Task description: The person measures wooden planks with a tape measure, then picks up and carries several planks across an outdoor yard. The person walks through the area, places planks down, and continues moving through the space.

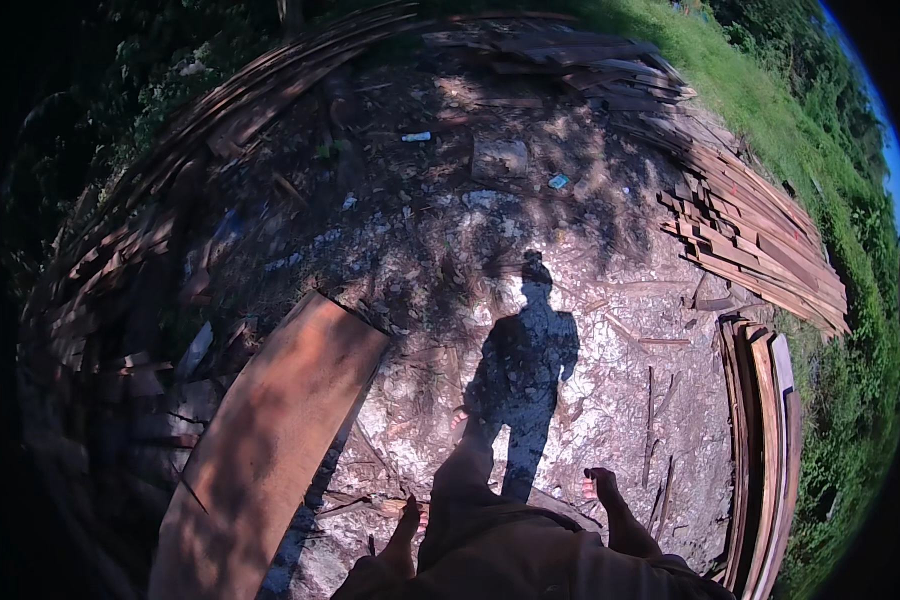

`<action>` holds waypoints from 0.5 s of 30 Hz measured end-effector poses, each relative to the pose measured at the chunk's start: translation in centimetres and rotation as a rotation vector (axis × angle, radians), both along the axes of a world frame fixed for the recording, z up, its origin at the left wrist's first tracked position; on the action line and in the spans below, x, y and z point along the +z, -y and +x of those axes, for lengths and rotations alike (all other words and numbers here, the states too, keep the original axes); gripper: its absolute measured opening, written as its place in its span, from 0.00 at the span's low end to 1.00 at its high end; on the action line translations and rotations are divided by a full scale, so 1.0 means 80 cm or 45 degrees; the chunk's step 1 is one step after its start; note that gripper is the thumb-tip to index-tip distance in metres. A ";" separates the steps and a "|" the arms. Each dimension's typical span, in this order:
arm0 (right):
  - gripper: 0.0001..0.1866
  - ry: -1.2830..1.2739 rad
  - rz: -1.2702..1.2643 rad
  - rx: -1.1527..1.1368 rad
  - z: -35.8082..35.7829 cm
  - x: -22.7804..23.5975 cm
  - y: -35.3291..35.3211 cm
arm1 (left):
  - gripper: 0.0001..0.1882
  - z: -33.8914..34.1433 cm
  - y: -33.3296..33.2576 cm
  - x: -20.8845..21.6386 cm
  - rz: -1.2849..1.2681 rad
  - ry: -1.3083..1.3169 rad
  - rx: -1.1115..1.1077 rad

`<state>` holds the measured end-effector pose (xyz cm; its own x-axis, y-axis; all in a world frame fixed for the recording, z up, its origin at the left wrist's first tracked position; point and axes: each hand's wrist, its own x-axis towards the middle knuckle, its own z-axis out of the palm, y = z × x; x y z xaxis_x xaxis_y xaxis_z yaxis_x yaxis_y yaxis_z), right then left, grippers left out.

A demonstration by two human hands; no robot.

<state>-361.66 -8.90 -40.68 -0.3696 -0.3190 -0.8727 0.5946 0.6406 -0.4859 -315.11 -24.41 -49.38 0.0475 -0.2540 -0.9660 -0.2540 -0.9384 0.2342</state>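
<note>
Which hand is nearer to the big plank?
Left. The left hand hangs just right of the big plank, not touching it. The right hand is farther right, beyond the body.

both hands hang empty, unclenched.

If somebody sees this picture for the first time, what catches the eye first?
Most striking is the person's dark shadow, cast on the sunlit, chip-strewn ground at centre. A broad reddish plank slants across the lower left, near the person's left hand. Stacks of boards lie at upper right, beside green grass.
</note>
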 end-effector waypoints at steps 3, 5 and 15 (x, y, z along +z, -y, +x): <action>0.22 0.022 0.199 0.310 -0.003 -0.005 0.056 | 0.43 -0.022 0.104 0.022 -0.007 -0.036 0.065; 0.20 0.143 0.163 0.260 -0.028 -0.007 0.107 | 0.42 -0.046 0.180 0.041 -0.268 0.002 0.062; 0.07 -0.118 0.087 0.336 -0.165 0.001 0.500 | 0.33 -0.146 0.531 0.047 -0.632 -0.511 0.248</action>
<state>-374.83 -48.91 -40.56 -0.3609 -0.3561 -0.8619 0.3580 0.8005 -0.4806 -326.79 -66.86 -45.65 -0.2013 -0.6960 -0.6893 0.1062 -0.7150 0.6910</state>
